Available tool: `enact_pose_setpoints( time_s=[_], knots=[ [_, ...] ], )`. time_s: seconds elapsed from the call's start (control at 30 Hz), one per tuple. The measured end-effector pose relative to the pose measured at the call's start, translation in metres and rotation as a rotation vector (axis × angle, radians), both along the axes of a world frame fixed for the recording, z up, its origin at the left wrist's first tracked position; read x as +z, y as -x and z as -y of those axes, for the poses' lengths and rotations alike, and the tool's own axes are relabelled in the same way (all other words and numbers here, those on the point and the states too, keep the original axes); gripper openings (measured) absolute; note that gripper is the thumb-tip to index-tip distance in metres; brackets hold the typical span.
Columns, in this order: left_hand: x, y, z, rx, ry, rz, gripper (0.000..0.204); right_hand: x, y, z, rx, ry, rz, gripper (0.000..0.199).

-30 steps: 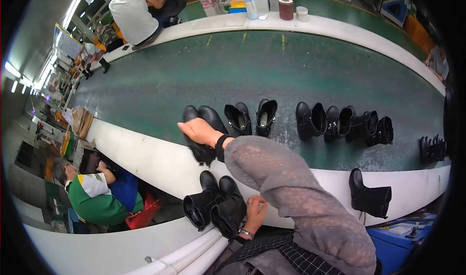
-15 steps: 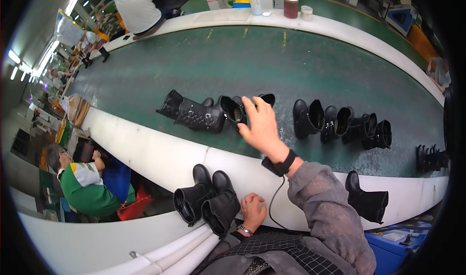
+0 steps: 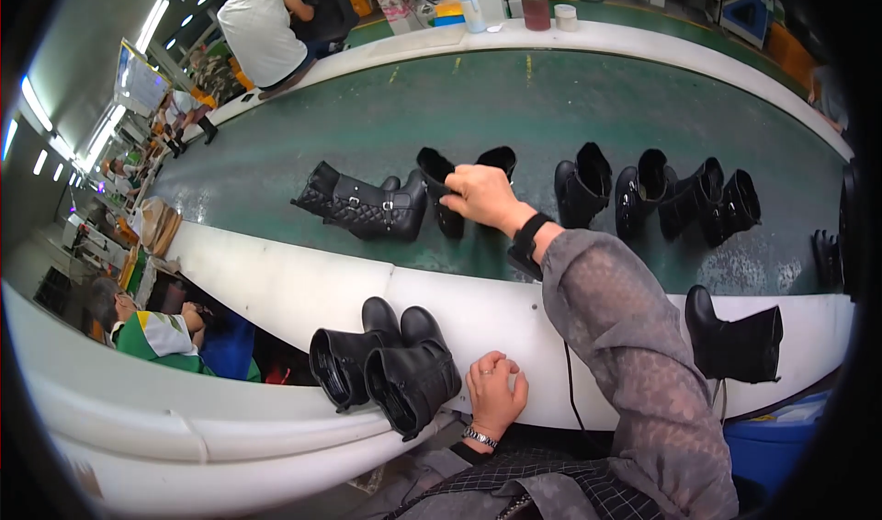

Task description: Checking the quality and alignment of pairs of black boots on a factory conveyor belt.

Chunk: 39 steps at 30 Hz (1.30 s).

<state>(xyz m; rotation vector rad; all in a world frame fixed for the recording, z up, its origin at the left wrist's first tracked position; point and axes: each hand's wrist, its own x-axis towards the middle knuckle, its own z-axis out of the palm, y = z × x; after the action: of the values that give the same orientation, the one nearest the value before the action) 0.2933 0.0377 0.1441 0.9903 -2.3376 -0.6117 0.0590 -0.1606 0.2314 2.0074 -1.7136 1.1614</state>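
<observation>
My right hand (image 3: 482,195) reaches over the green belt, its fingers closed on the shaft of a standing black boot (image 3: 450,219). Just behind that hand, another black boot (image 3: 497,160) is partly hidden. To its left lies a quilted black boot with buckles (image 3: 367,209), with a second toe showing behind it. My left hand (image 3: 494,393) rests on the white ledge (image 3: 496,313), fingers curled loosely with nothing visible in them. Two black boots (image 3: 418,373) stand beside it on its left, their open tops toward me.
Several black boots (image 3: 584,187) stand in a row on the belt (image 3: 367,107) to the right. One black boot (image 3: 735,336) lies on the right ledge. Across the belt are a dark red roll (image 3: 536,11) and a seated person (image 3: 262,33). Another person (image 3: 152,336) sits at left.
My right hand has closed from spread fingers onto the boot's shaft. My left hand stays on the ledge beside the two boots. The whole view has shifted and tilted slightly.
</observation>
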Motion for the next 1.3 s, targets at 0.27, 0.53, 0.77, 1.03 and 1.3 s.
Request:
enact_pose_setpoints(
  time_s=[0.27, 0.53, 0.77, 1.03, 1.3],
  knots=[
    [-0.015, -0.002, -0.004, -0.017, 0.05, -0.269, 0.028, 0.079, -0.027, -0.098, -0.023, 0.206, 0.239, 0.029],
    [-0.035, -0.014, 0.007, -0.013, -0.323, -0.834, 0.012, 0.077, -0.123, -0.298, 0.181, 0.158, -0.115, 0.026],
    [0.017, 0.008, -0.025, -0.212, -0.452, -0.863, 0.006, 0.047, -0.147, -0.384, 0.0, 0.272, -0.345, 0.025],
    [0.036, -0.001, -0.063, -0.279, -0.335, -0.654, 0.022, -0.008, -0.141, -0.404, -0.281, 0.463, -0.14, 0.056],
    [0.03, -0.021, -0.117, -0.428, 0.037, -0.489, 0.105, -0.041, -0.147, -0.412, -0.112, 0.39, 0.695, 0.115]
  ],
)
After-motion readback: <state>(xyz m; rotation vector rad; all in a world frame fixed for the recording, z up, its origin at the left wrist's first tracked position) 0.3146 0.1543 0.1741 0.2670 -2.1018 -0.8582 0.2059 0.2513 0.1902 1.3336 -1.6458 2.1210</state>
